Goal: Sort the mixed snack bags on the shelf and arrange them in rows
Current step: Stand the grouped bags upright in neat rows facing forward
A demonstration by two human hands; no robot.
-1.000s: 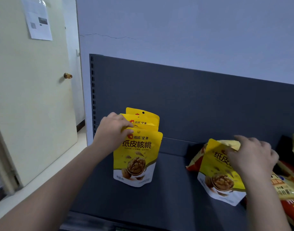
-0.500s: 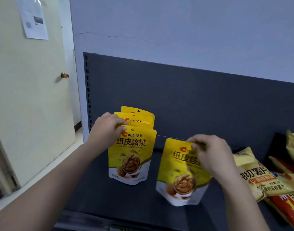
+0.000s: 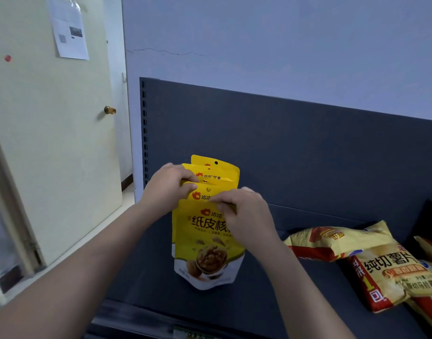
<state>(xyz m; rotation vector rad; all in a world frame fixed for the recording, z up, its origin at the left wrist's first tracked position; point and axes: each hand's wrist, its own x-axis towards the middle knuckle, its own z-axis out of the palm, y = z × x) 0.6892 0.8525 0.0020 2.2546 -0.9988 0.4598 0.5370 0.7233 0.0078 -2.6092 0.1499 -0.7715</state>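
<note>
Left hand [image 3: 166, 189] grips rear walnut bags [image 3: 221, 172], right hand [image 3: 244, 217] pinches front bag [image 3: 202, 243] upright.

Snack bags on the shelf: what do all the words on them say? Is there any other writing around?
Front walnut bag: "洽洽", "纸皮核"; the right hand hides the rest, and the small print is too small to read.
Second walnut bag: "洽洽".
Third walnut bag: "洽洽 坚果", its lower edge hidden.
Chip bag: "纯切薯片", "原切马铃薯片", "1".
Paper on the door: too small to read.
Shelf-edge label: blurred.
</note>
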